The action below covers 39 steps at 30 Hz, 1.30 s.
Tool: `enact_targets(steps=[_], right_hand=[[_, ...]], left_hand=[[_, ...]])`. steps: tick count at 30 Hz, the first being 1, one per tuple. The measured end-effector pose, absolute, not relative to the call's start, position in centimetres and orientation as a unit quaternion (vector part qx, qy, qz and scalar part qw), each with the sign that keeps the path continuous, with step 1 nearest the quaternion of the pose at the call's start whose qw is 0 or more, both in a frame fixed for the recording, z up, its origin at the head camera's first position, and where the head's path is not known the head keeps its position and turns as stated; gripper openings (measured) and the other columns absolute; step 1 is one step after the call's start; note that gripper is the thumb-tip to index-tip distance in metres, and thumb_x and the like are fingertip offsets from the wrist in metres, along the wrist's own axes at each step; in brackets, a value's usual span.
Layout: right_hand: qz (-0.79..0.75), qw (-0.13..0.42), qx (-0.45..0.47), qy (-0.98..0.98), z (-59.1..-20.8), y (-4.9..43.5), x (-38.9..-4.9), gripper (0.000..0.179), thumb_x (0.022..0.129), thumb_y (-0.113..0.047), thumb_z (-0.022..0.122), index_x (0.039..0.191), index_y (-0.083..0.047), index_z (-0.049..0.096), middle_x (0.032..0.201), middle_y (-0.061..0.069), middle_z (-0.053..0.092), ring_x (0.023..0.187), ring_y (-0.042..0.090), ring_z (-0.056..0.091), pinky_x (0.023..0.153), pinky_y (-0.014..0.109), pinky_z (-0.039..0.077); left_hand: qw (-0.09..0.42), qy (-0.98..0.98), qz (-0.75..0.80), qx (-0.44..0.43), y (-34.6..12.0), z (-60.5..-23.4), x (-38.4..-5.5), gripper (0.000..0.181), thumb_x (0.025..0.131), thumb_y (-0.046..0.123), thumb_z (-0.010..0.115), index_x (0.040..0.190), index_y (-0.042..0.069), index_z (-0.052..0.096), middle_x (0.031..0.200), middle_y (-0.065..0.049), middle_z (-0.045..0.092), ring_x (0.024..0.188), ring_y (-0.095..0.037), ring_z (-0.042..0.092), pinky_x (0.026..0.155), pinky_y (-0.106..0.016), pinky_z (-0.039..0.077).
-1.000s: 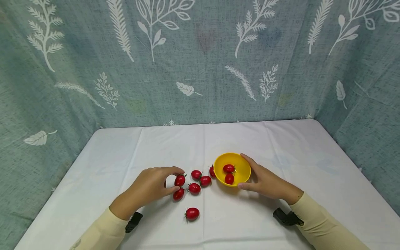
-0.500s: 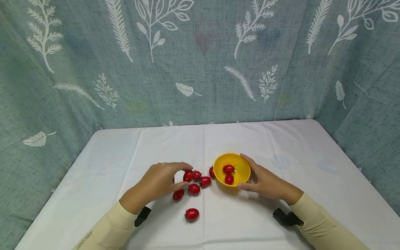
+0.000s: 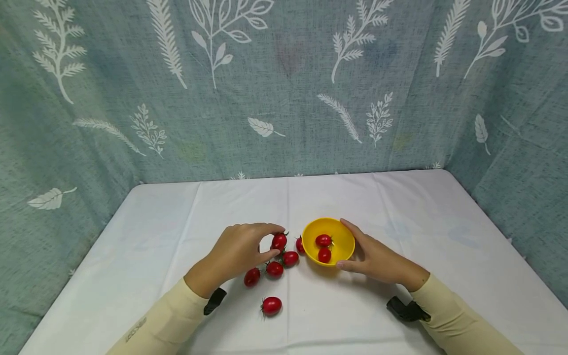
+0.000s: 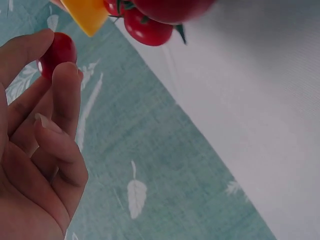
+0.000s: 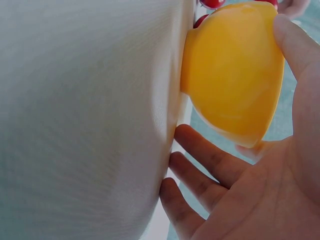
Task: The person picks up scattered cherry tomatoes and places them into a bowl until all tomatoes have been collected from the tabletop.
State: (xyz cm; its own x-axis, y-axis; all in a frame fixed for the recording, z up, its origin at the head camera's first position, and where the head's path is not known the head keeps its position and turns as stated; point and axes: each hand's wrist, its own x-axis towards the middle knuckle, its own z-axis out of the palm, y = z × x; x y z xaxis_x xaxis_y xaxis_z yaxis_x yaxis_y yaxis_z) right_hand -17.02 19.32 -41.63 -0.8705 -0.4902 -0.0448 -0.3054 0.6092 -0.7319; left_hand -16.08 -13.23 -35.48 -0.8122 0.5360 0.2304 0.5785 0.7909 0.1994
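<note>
My left hand [image 3: 239, 250] pinches a red cherry tomato [image 3: 279, 241] between thumb and index finger, left of the bowl. In the left wrist view this tomato [image 4: 65, 47] shows at the fingertips, while the other fingers curl loosely. With thumb and index finger on opposite sides of its rim, my right hand [image 3: 381, 259] holds a small yellow bowl [image 3: 344, 240] upright on the table. Inside lie two cherry tomatoes [image 3: 324, 255]. The right wrist view shows the bowl's outer wall [image 5: 235, 75], the remaining fingers spread below it.
Several cherry tomatoes lie on the white cloth: one against the bowl's left side [image 3: 300, 245], a tomato [image 3: 290, 259] just below the left hand, others farther left, and a lone tomato [image 3: 271, 306] nearer me. A green leaf-patterned curtain [image 3: 284, 98] surrounds the table's back and sides.
My left hand has moved right and away from me, carrying the pinched tomato from beside the leftmost one toward the bowl. The right hand and bowl have stayed put.
</note>
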Motion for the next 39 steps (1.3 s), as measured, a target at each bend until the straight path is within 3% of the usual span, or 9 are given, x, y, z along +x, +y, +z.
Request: enact_targets(steps=[10,19,39], right_hand=[[-0.379,0.111,-0.231,0.889,-41.7,19.4,-17.0,0.104,0.086,-0.052,0.074,0.161,-0.013,0.013,0.164,0.017,0.025,0.15,0.041,0.027,0.118,0.061,0.023],[-0.38,0.107,-0.234,0.888,-41.8,19.4,-17.0,0.102,0.086,-0.049,0.074,0.16,-0.012,0.015,0.163,0.019,0.027,0.149,0.041,0.03,0.118,0.061,0.025],[-0.376,0.107,-0.239,0.889,-41.7,19.5,-16.9,0.101,0.088,-0.051,0.072,0.16,-0.012,0.014,0.163,0.017,0.027,0.148,0.041,0.032,0.117,0.062,0.026]], left_hand=[[0.081,-0.938,-0.142,-0.306,-11.1,-35.2,-16.7,0.047,0.081,0.033,0.084,0.125,0.025,0.069,0.112,0.009,0.075,0.073,-0.007,0.064,0.058,-0.018,0.045],[0.056,-0.929,-0.151,-0.332,-9.0,-35.3,-17.8,0.045,0.083,0.034,0.082,0.126,0.023,0.068,0.112,0.007,0.075,0.088,-0.013,0.071,0.07,-0.025,0.054],[-0.006,-0.933,-0.148,-0.329,-6.3,-36.1,-19.8,0.045,0.086,0.034,0.079,0.127,0.02,0.067,0.111,0.006,0.074,0.09,-0.013,0.068,0.079,-0.03,0.056]])
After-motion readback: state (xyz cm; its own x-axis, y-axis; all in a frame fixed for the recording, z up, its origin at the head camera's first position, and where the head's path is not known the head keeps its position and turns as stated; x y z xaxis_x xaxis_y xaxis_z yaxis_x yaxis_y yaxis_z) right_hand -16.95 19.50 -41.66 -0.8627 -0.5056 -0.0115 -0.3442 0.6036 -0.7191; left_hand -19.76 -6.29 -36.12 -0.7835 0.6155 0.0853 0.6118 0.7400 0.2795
